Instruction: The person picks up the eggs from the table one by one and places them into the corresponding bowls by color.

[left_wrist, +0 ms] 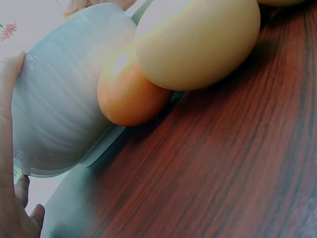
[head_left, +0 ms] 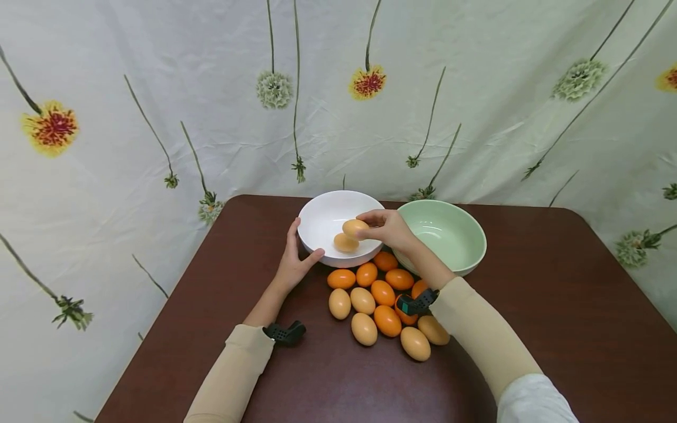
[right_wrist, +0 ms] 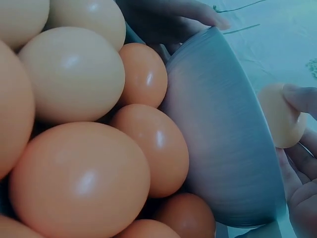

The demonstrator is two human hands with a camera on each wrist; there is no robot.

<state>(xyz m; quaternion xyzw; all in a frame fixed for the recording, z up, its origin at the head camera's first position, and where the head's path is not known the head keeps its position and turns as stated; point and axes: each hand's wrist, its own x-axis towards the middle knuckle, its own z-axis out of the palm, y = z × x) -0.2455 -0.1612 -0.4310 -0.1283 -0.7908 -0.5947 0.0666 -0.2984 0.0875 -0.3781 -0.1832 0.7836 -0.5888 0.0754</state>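
Over the white bowl (head_left: 317,223), my right hand (head_left: 391,229) pinches a pale tan egg (head_left: 355,227) between thumb and fingers; the right wrist view also shows this egg (right_wrist: 280,116) beyond the rim. Just under it, another pale egg (head_left: 345,243) lies inside the bowl. My left hand (head_left: 294,258) holds the bowl's left side, its thumb at the front rim and its fingers round the outer wall. Between that thumb and fingers, the bowl's wall (left_wrist: 64,94) fills the left of the left wrist view.
A light green bowl (head_left: 465,238) stands right of the white one, partly behind my right forearm. In front of the bowls lie several orange eggs (head_left: 388,321) and several pale tan eggs (head_left: 364,329) on the dark brown table (head_left: 317,382). A flowered cloth (head_left: 211,88) hangs behind.
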